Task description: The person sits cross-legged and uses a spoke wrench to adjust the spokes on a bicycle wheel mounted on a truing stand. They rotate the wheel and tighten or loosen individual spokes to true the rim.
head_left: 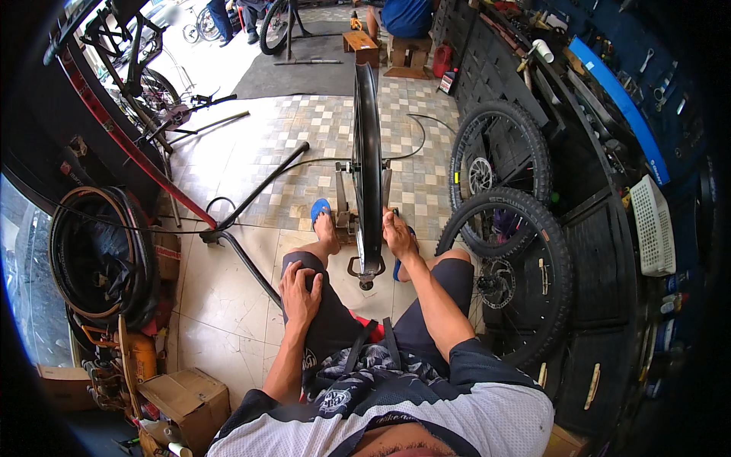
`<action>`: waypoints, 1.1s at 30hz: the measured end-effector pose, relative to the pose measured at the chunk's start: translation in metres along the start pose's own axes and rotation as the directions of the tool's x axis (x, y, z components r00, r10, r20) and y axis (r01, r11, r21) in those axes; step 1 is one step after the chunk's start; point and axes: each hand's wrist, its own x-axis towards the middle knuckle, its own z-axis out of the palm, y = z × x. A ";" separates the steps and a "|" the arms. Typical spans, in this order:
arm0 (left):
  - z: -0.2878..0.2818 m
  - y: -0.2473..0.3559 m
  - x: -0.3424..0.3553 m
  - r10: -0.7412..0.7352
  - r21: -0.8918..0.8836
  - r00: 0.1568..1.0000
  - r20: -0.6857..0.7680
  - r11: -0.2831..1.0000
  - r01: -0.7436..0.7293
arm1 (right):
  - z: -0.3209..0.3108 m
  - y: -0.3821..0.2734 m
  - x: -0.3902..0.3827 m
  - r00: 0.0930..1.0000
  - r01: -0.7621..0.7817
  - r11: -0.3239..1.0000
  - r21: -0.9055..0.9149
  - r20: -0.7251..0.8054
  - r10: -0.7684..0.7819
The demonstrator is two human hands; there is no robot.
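Note:
A bare black bicycle wheel rim (pixel 368 129) stands upright, edge-on to me, in a metal truing stand (pixel 340 190) on the floor between my feet. The stand's arms rise on both sides of the hub. At the rim's right side, low down, my right hand (pixel 397 234) is closed with its fingers curled. Whatever it grips there is too small or hidden to make out. My left hand (pixel 301 295) lies on my left knee, fingers spread, holding nothing.
Two wheels with knobbly tyres (pixel 560 266) lean against the dark cabinets at right. A red and black repair stand (pixel 217 228) and stacked tyres (pixel 95 251) are at left. A cardboard box (pixel 184 400) sits lower left. A person in blue (pixel 407 17) sits at the far end.

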 end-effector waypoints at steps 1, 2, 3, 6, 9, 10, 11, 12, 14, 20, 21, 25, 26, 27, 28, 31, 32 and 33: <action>0.000 0.000 0.000 -0.002 -0.002 1.000 0.001 1.000 0.002 | 0.000 -0.001 -0.001 1.000 0.007 1.000 -0.010 -0.003 -0.007; 0.000 0.000 0.000 -0.001 0.007 1.000 0.000 1.000 0.001 | 0.000 -0.002 -0.002 1.000 0.008 1.000 -0.004 -0.008 -0.008; 0.000 0.000 0.000 -0.007 -0.003 1.000 0.002 1.000 0.007 | 0.000 -0.003 -0.003 1.000 0.009 1.000 -0.020 0.000 -0.009; 0.000 0.000 0.000 -0.012 -0.008 1.000 0.002 1.000 0.012 | -0.002 -0.004 -0.004 1.000 -0.006 1.000 -0.021 0.019 0.007; 0.000 0.000 0.000 -0.008 -0.013 1.000 -0.004 1.000 0.008 | -0.002 -0.004 -0.005 1.000 -0.011 0.999 -0.031 0.026 0.012; 0.001 -0.001 0.000 -0.008 -0.009 1.000 -0.006 1.000 0.008 | -0.003 -0.004 -0.007 1.000 -0.009 0.999 -0.044 0.018 0.010; 0.001 -0.001 0.000 -0.003 0.002 1.000 -0.009 1.000 0.003 | -0.003 -0.004 -0.008 1.000 -0.007 0.999 -0.045 0.011 0.007; 0.001 -0.001 0.000 -0.009 -0.001 1.000 -0.002 1.000 0.009 | -0.002 -0.004 -0.009 1.000 -0.005 0.999 -0.046 0.005 0.005; 0.001 -0.002 -0.001 -0.008 0.009 1.000 0.000 1.000 0.008 | -0.001 -0.004 -0.009 1.000 -0.020 1.000 -0.011 -0.004 0.020; 0.002 -0.003 -0.001 -0.017 -0.001 1.000 -0.003 1.000 0.017 | 0.000 0.006 -0.011 0.999 -0.008 0.996 0.087 -0.041 0.011; 0.002 -0.003 0.000 -0.016 -0.007 1.000 0.002 1.000 0.016 | 0.001 0.012 -0.010 0.996 -0.029 0.997 0.069 -0.079 0.035; 0.001 -0.002 0.000 -0.015 0.005 1.000 0.004 1.000 0.015 | 0.007 0.052 -0.002 0.961 -0.190 0.974 0.122 -0.179 0.210; 0.001 -0.002 0.000 -0.012 0.016 1.000 0.001 1.000 0.012 | 0.013 0.064 0.002 0.949 -0.231 0.958 0.170 -0.177 0.260; 0.002 0.000 0.001 -0.006 0.025 1.000 0.003 1.000 0.006 | 0.018 0.074 0.005 0.917 -0.316 0.923 0.222 -0.177 0.356; 0.005 0.004 0.003 0.005 0.040 1.000 0.001 0.999 -0.005 | 0.020 0.083 0.005 0.923 -0.336 0.889 0.310 -0.079 0.376; 0.024 0.019 0.016 0.063 -0.121 0.998 0.003 0.991 -0.062 | 0.028 0.099 0.011 0.917 -0.377 0.871 0.315 -0.007 0.399; 0.035 0.027 0.023 0.070 -0.219 0.997 0.006 0.973 -0.067 | 0.031 0.098 0.014 0.958 -0.278 0.919 0.280 0.019 0.285; 0.047 0.034 0.030 0.072 -0.299 0.997 0.024 0.952 -0.061 | 0.034 0.096 0.014 0.971 -0.240 0.935 0.263 0.062 0.232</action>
